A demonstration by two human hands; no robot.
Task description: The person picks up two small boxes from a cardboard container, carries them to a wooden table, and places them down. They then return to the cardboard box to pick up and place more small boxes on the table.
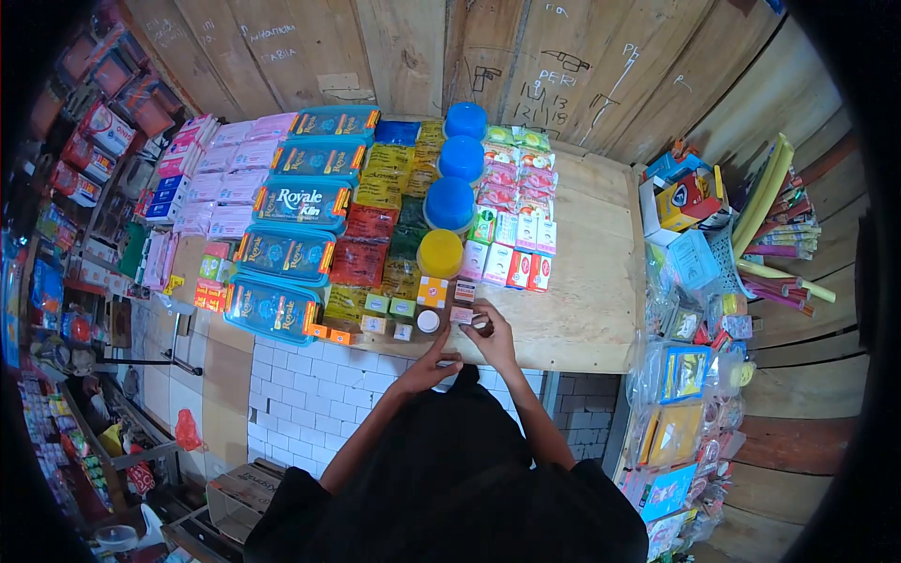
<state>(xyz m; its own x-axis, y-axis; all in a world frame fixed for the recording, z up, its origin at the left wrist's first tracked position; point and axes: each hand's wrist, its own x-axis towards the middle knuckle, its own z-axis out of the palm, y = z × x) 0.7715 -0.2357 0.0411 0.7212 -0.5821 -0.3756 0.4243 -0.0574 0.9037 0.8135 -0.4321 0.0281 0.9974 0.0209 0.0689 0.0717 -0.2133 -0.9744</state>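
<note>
My right hand (493, 338) is closed at the side of a small pink-and-brown box (462, 315), pinching it by its right edge near the table's front. Just behind it stands a dark brown box (465, 293), and to its left an orange-and-white box (433, 292). My left hand (428, 370) is at the table edge, index finger stretched forward and thumb apart, with nothing in it. Its fingertip points between the pink-and-brown box and a small white-capped jar (428, 322). Small green-topped boxes (403, 308) stand left of the jar.
Rows of goods cover the wooden table (593, 310): blue Royale packs (300, 203), yellow and red packets (362, 259), blue-lidded tubs (450, 203), a yellow-lidded tub (440, 252). Packed shelves (80, 403) line the left; a basket (727, 258) and packages stand right. An open carton (242, 497) lies below.
</note>
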